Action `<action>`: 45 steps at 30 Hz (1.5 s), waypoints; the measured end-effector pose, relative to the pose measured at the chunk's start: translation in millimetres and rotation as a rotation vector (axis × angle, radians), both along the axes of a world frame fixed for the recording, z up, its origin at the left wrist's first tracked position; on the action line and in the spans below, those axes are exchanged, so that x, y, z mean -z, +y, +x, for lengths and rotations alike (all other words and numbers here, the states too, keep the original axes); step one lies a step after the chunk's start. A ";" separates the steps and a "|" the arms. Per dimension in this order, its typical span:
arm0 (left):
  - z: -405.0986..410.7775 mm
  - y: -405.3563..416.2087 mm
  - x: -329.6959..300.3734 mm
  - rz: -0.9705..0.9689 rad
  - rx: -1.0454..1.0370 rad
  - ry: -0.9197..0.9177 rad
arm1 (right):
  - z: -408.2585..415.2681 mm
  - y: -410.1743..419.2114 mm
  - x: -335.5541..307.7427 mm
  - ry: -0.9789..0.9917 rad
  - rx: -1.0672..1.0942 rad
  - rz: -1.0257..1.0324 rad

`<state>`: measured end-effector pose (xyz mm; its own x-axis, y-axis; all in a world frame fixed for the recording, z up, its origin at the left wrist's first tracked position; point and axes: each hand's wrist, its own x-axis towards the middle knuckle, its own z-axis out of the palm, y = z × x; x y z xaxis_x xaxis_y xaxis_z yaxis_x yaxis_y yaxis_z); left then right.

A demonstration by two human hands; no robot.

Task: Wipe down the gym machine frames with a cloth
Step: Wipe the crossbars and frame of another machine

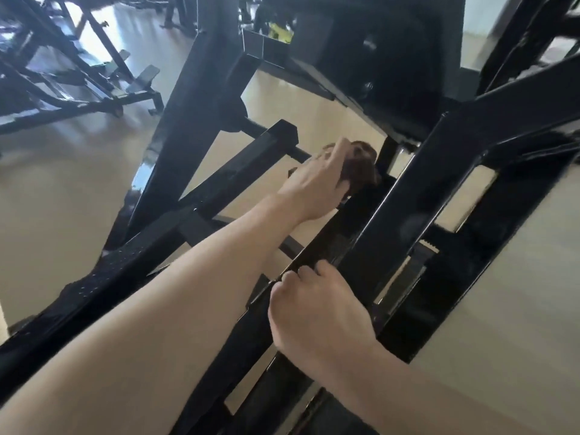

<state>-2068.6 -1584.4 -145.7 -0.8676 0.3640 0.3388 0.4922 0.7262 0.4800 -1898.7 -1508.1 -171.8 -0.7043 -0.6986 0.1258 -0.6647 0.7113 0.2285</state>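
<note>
A black steel gym machine frame (417, 189) fills the view, with slanted beams and cross bars running from lower left to upper right. My left hand (314, 183) reaches far forward and grips a bunched brown cloth (361, 166), pressing it against a slanted bar near the middle of the frame. Closer to me, my right hand (317, 312) rests on a lower slanted bar (314, 255), its fingers curled over the bar's upper edge.
A perforated black foot plate (106, 271) runs along the lower left. A padded black block (398, 58) hangs at the top centre. Other black machines (72, 73) stand at the back left on the shiny beige floor (62, 189).
</note>
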 end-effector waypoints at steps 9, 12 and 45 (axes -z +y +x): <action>-50.1 -8.0 8.1 -0.247 0.203 -0.244 | -11.4 19.0 -15.9 0.087 -0.027 0.018; -59.7 -7.1 9.6 -0.283 0.200 -0.147 | -44.9 32.3 -52.7 0.242 0.035 -0.002; -74.5 -2.8 48.6 -0.494 0.152 0.351 | -43.7 24.5 -50.0 0.236 0.033 0.018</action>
<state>-2143.1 -1587.2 -194.3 -0.6609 0.6614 0.3546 0.6752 0.7303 -0.1038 -1942.5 -1483.5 -121.8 -0.6793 -0.6796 0.2771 -0.5680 0.7259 0.3879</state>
